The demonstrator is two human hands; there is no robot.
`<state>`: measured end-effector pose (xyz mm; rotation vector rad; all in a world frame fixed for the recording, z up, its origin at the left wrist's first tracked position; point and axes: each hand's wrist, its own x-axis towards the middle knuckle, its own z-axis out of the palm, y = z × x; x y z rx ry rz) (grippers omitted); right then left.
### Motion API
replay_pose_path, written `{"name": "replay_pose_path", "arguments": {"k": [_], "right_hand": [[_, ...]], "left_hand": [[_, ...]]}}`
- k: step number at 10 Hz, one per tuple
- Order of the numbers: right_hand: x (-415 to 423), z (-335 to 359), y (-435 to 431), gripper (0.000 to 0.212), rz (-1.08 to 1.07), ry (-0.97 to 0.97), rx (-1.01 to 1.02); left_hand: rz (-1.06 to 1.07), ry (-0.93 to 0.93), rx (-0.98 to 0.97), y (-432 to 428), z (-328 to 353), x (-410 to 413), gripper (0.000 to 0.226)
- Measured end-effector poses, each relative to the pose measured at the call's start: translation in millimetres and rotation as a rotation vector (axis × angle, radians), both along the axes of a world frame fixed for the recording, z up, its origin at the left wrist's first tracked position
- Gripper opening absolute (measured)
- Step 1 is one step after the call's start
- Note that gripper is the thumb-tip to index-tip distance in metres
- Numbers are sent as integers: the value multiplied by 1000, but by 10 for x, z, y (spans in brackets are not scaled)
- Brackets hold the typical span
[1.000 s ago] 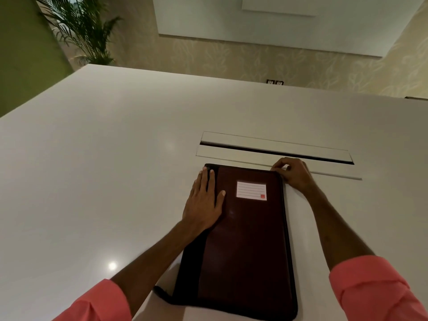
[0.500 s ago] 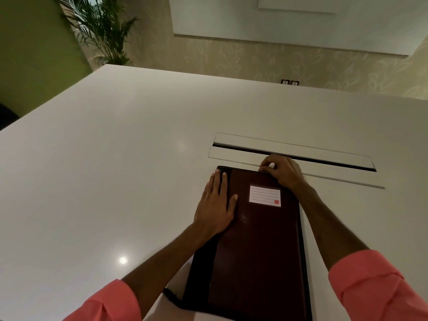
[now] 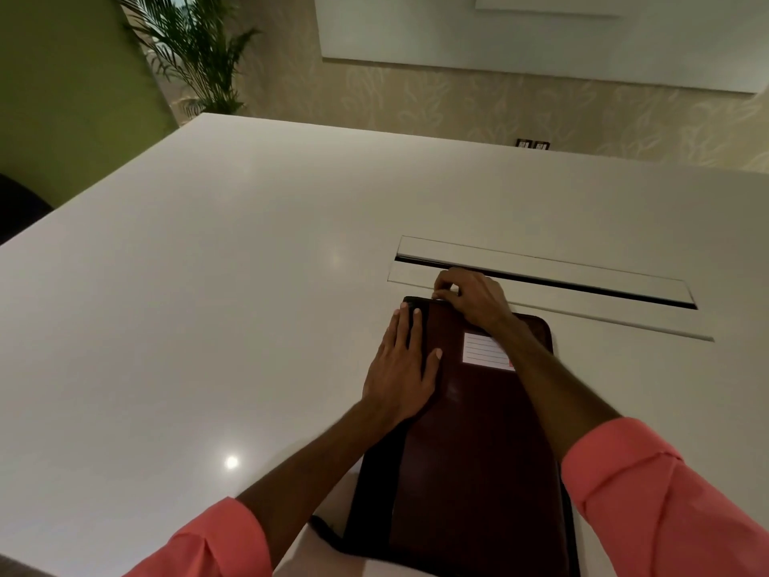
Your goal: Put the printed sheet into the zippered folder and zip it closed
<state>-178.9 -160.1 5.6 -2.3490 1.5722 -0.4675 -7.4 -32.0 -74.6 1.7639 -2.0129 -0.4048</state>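
Note:
A dark brown zippered folder (image 3: 478, 443) with a white label (image 3: 482, 351) lies closed and flat on the white table (image 3: 208, 306), its long side running away from me. My left hand (image 3: 401, 368) rests flat, fingers together, on the folder's black spine side near the far left corner. My right hand (image 3: 468, 295) reaches across the folder's far edge, fingers pinched on the zipper pull close to that far left corner. The printed sheet is not visible.
A long cable slot (image 3: 545, 281) with a lid is set into the table just beyond the folder. A potted palm (image 3: 199, 56) stands past the table's far left corner. Wall sockets (image 3: 532, 144) sit beyond the far edge.
My right hand has travelled left along the folder's far edge, from the far right corner to near the far left corner, pinching the zipper pull. My left hand stays pressed on the folder.

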Motion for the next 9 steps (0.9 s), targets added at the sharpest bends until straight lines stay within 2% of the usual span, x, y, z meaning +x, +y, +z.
{"name": "replay_pose_path", "arguments": {"k": [5,7,9], "right_hand": [[347,65,-73,12,93,-13,101],[389,5,201,36,-90,-71,54],[150,-42,697,45,-262,32,-63]], "left_hand": [[-7,10,23,-2,13,-13,82],[-16,-6,20,18,130,1,79],[-18,-55,-29,-32,358,5,71]]}}
